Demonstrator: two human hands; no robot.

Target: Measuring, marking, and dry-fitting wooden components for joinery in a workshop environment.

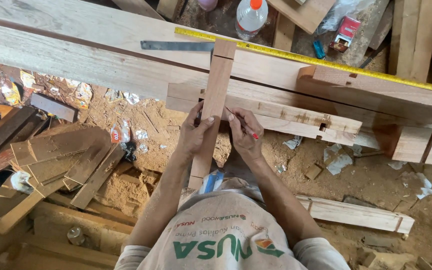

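While left hand (194, 135) grips wood strip (215, 107), right hand (244, 136) pinches pencil (243, 123); capped plastic bottle (250, 16), contents unclear.

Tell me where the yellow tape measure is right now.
In the head view, the yellow tape measure lies stretched along the top plank, running from upper centre to the right edge, beyond the upright wooden strip and near the plastic bottle.
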